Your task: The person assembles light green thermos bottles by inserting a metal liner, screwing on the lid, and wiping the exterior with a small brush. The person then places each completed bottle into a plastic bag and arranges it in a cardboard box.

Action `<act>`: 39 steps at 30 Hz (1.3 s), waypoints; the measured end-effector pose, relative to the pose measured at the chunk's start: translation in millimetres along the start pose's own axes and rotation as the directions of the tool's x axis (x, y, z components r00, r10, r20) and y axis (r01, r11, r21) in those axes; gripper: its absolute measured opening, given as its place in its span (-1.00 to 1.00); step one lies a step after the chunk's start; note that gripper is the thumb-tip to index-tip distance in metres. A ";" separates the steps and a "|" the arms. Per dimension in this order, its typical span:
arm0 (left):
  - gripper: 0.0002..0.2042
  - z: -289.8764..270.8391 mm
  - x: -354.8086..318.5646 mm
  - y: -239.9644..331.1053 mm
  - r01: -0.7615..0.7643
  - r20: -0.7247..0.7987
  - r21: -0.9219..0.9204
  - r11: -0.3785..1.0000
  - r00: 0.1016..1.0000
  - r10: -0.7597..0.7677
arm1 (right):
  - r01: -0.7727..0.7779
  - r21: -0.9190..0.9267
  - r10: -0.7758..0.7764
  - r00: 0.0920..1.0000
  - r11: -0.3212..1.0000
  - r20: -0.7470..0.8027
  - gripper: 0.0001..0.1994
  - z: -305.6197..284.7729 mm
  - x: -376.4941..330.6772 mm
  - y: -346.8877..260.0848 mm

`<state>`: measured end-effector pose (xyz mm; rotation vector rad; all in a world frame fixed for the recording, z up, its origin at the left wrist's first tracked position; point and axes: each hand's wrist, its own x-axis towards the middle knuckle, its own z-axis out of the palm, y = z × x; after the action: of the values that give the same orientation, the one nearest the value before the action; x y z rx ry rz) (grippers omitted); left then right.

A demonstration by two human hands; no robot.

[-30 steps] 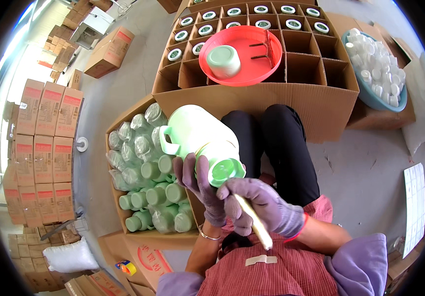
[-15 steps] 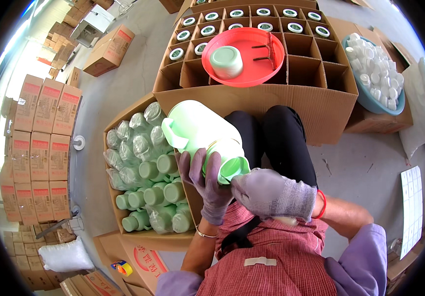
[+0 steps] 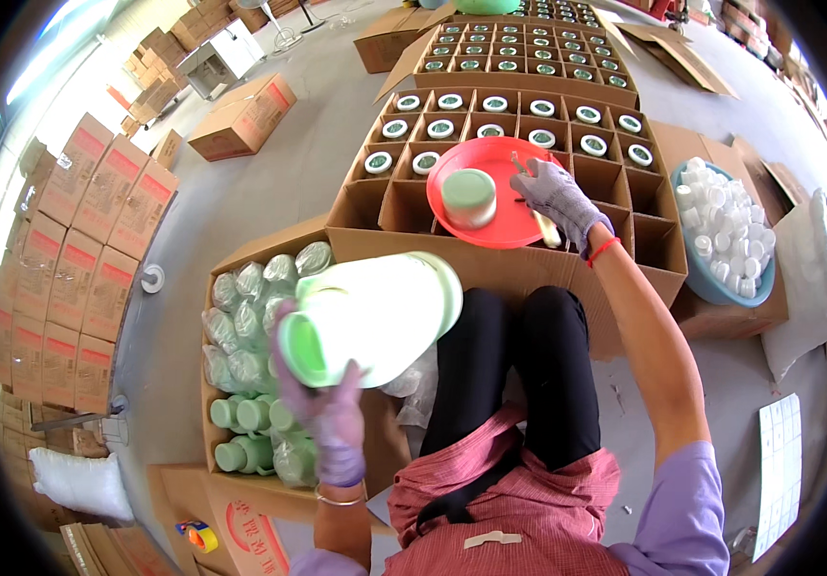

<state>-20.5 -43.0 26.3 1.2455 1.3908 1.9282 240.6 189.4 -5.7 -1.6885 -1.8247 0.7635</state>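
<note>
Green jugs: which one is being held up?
The pale-green jug in the left hand; the other green jugs sit inside the open carton.

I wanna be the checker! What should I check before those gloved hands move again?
1. Left hand free: not ok; it holds the light green flask.
2. Inside of the flask clean: cannot tell; it is blurred.
3. Right hand over the red tray: ok.
4. Pale stick gripped by the right hand: cannot tell; the glove hides it.
5. White plastic caps inside the blue basin: ok.
</note>
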 end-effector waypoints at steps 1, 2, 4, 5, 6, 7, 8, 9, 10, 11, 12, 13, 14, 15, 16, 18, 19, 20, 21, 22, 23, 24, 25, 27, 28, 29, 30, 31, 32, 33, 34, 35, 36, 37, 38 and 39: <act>-0.29 -16.3 0.6 -18.3 0.014 0.029 -0.242 0.970 1.000 -0.007 | 0.027 -0.083 -0.031 0.998 0.996 -0.047 -0.59 -4.4 1.7 -3.0; -0.36 -31.8 1.4 -36.1 0.039 0.059 -0.469 0.882 0.998 -0.013 | 0.107 0.055 -0.100 0.988 0.993 -0.116 -0.55 -7.5 -4.4 -2.9; -0.42 -30.5 -6.3 -31.8 0.198 0.156 -0.803 0.562 0.980 -0.123 | 0.289 0.306 -0.215 0.943 0.907 -0.254 -0.45 0.9 -38.5 -10.0; -0.43 -22.9 -16.4 -35.6 0.174 0.087 -0.743 0.647 0.983 -0.165 | 0.234 0.535 -0.196 0.972 0.812 -0.127 -0.43 -0.8 -68.1 -18.8; -0.42 -13.5 -34.0 -41.9 0.205 0.015 -0.710 0.674 0.961 -0.276 | 0.139 0.726 -0.201 0.980 0.674 -0.001 -0.40 -4.9 -100.1 -27.6; -0.41 -15.7 -45.0 -50.2 0.358 0.166 -0.548 0.756 0.933 -0.321 | 0.205 0.672 -0.178 0.978 0.712 -0.110 -0.43 -5.6 -124.8 -30.2; -0.39 -24.5 -59.6 -58.4 0.471 0.290 -0.342 0.813 0.876 -0.386 | 0.258 0.616 -0.166 0.965 0.744 -0.204 -0.47 -5.9 -143.3 -31.8; -0.37 -32.4 -72.8 -67.4 0.542 0.389 -0.113 0.833 0.795 -0.465 | 0.165 0.726 -0.062 0.984 0.668 -0.166 -0.52 -17.9 -154.5 -33.8; -0.33 -34.5 -80.4 -74.7 0.524 0.513 -0.186 0.831 0.773 -0.373 | 0.252 0.664 -0.154 0.967 0.704 -0.204 -0.59 -28.9 -161.3 -25.3; -0.27 -37.1 -90.1 -81.3 0.526 0.621 -0.259 0.810 0.733 -0.278 | 0.329 0.529 -0.260 0.944 0.782 -0.202 -0.62 -27.6 -169.2 -20.4; -0.23 -37.5 -80.7 -83.7 0.438 0.572 -0.126 0.890 0.765 -0.295 | 0.408 0.373 -0.363 0.913 0.833 -0.185 -0.64 -25.2 -181.5 -15.8; -0.26 -28.2 -72.2 -82.6 0.439 0.531 -0.096 0.893 0.782 -0.327 | 0.516 0.272 -0.489 0.857 0.812 -0.164 -0.67 -11.1 -192.1 -15.7; -0.29 -16.8 -61.8 -79.8 0.441 0.487 -0.065 0.895 0.797 -0.357 | 0.548 0.155 -0.534 0.836 0.822 -0.124 -0.71 -0.4 -207.2 -20.4; -0.40 4.6 -50.7 -71.3 0.506 0.553 -0.149 0.850 0.755 -0.353 | 0.584 0.093 -0.575 0.811 0.807 -0.104 -0.73 19.3 -217.7 -19.3; -0.49 18.9 -47.9 -70.6 0.463 0.606 -0.094 0.881 0.729 -0.318 | 0.620 0.041 -0.615 0.784 0.784 -0.083 -0.76 36.4 -227.0 -15.2; -0.55 25.8 -45.0 -72.4 0.177 0.743 0.098 0.979 0.642 -0.191 | 0.566 0.064 -0.561 0.824 0.822 -0.081 -0.76 42.9 -242.9 -15.8; -0.59 25.5 -52.3 -64.3 0.298 0.703 0.117 0.947 0.649 -0.291 | 0.558 0.182 -0.561 0.827 0.810 -0.042 -0.79 36.7 -240.8 -6.4; -0.59 23.5 -52.8 -57.6 0.292 0.704 0.132 0.947 0.645 -0.297 | 0.547 0.277 -0.570 0.822 0.790 0.001 -0.82 23.2 -238.3 1.3; -0.59 19.1 -46.3 -52.4 0.273 0.707 0.143 0.951 0.644 -0.292 | 0.494 0.322 -0.511 0.859 0.808 -0.034 -0.82 15.7 -236.4 16.4; -0.58 12.7 -39.7 -51.3 0.254 0.710 0.155 0.955 0.644 -0.286 | 0.440 0.369 -0.449 0.891 0.819 -0.065 -0.81 10.5 -234.0 36.2; -0.56 -5.6 -44.6 -75.8 0.649 0.628 -0.319 0.690 0.690 -0.359 | 0.342 0.139 -0.323 0.935 0.929 -0.144 -0.80 3.0 -227.0 61.5; -0.54 -10.6 -36.8 -81.4 0.616 0.631 -0.557 0.557 0.750 -0.199 | 0.194 -0.086 -0.210 0.946 0.977 -0.247 -0.78 -5.1 -220.1 74.2; -0.54 -5.8 -41.6 -85.6 0.553 0.551 -0.466 0.691 0.792 -0.262 | 0.017 0.234 0.036 0.975 0.972 -0.218 -0.75 -9.6 -225.3 80.7; -0.54 23.7 -53.0 -76.0 0.425 0.528 -0.133 0.895 0.795 -0.299 | 0.235 0.419 -0.226 0.972 0.877 -0.071 -0.63 -0.5 -226.9 52.3; -0.53 37.1 -54.0 -61.6 0.328 0.598 0.093 0.940 0.736 -0.316 | 0.378 0.443 -0.432 0.902 0.813 0.022 -0.58 -4.5 -228.0 23.8; -0.55 35.2 -54.0 -57.0 0.153 0.698 0.130 0.980 0.687 -0.200 | 0.455 0.463 -0.570 0.809 0.761 0.142 -0.51 -6.2 -223.1 16.7; -0.50 16.2 -51.0 -59.0 0.301 0.701 0.041 0.953 0.671 -0.242 | 0.417 0.380 -0.492 0.862 0.826 0.125 -0.52 -6.8 -222.0 35.5; -0.44 -2.7 -47.9 -62.6 0.443 0.703 -0.052 0.895 0.653 -0.282 | 0.264 0.286 -0.296 0.953 0.921 0.073 -0.52 -13.9 -224.8 55.6; -0.38 -25.1 -46.3 -66.5 0.577 0.642 -0.106 0.810 0.662 -0.387 | 0.100 0.205 -0.104 0.994 0.974 0.011 -0.51 -20.9 -226.1 68.9; -0.29 -24.1 -37.2 -56.1 0.578 0.621 -0.074 0.813 0.664 -0.416 | 0.065 0.141 -0.067 0.998 0.988 0.013 -0.51 -27.6 -230.5 71.3; -0.30 -13.6 -30.0 -48.0 0.387 0.667 0.011 0.922 0.685 -0.295 | -0.166 0.689 0.071 0.984 0.705 0.164 -0.52 -10.8 -234.9 71.4; -0.31 3.2 -22.1 -45.2 0.129 0.772 0.144 0.981 0.606 -0.193 | 0.032 0.585 -0.117 0.987 0.810 0.108 -0.54 -3.5 -234.4 50.8; -0.31 17.8 -14.9 -43.4 -0.161 0.869 0.220 0.962 0.480 -0.119 | 0.244 0.459 -0.310 0.948 0.854 0.071 -0.55 -0.1 -230.6 28.6; -0.27 28.5 -13.8 -53.5 -0.442 0.913 0.224 0.869 0.407 -0.028 | 0.362 0.304 -0.389 0.921 0.881 0.032 -0.56 2.3 -223.9 19.5; -0.28 37.6 -8.1 -55.2 -0.342 0.909 0.149 0.928 0.416 0.007 | 0.301 0.356 -0.336 0.941 0.885 0.040 -0.56 2.0 -214.8 13.0; -0.26 44.7 -1.5 -52.7 -0.146 0.903 0.149 0.978 0.423 -0.075 | 0.323 0.432 -0.354 0.935 0.842 -0.010 -0.56 -2.7 -206.7 5.3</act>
<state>11.4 -1.4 -18.6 1.9938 0.9190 0.7493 261.6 -16.3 -9.2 -1.0335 -1.7709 0.9881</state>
